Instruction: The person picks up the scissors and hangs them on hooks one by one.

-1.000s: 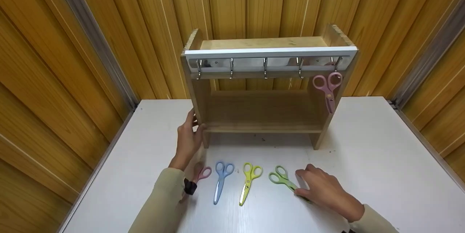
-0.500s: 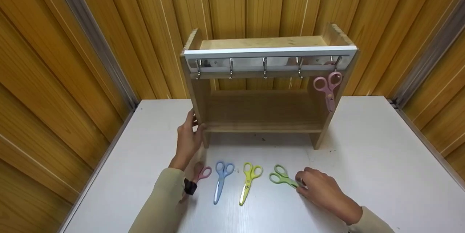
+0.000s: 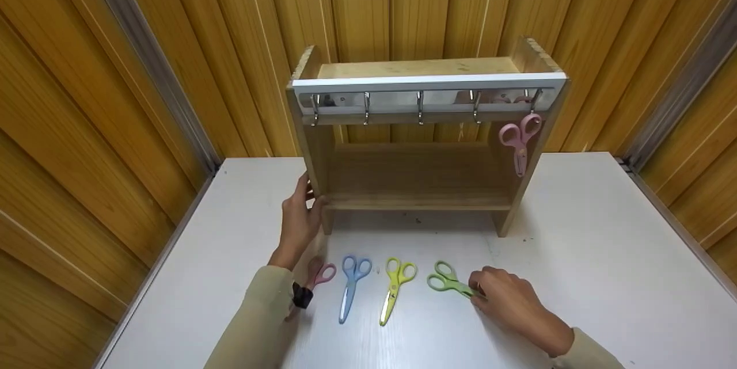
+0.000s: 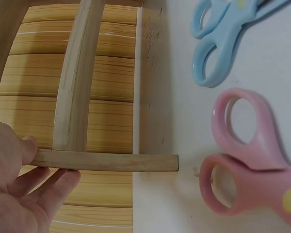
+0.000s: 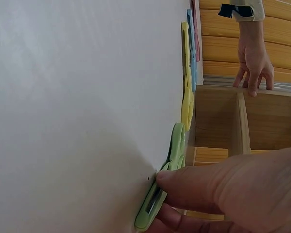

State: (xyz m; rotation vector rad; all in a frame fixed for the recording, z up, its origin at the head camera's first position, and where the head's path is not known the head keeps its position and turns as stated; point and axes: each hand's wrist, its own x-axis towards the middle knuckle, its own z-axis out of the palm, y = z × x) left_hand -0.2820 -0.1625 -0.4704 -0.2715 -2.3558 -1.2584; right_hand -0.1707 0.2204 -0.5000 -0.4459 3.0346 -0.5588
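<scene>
My left hand [image 3: 298, 219] grips the left side panel of a wooden rack [image 3: 420, 206], thumb on the front edge and fingers around the outer face, as the left wrist view shows. With thumb and fingers my right hand [image 3: 509, 305] pinches the blade end of green scissors [image 3: 451, 282], whose handle loops point left. In the right wrist view the green scissors [image 5: 177, 145] are tilted at the table surface. Yellow scissors [image 3: 394, 288] and blue scissors [image 3: 351, 288] lie to their left. Pink scissors [image 4: 252, 160] lie below my left wrist, partly hidden in the head view.
A metal strip with several hooks [image 3: 420, 107] runs along the rack's upper front. Another pair of pink scissors [image 3: 520, 141] hangs by one loop from the rightmost hook. The white table [image 3: 599, 254] meets wood-patterned walls [image 3: 360, 12] behind and at both sides.
My right hand has closed its thumb and fingers on the green scissors' blades and shifted slightly. The hanging pink scissors have swung a little. My left hand stays in place.
</scene>
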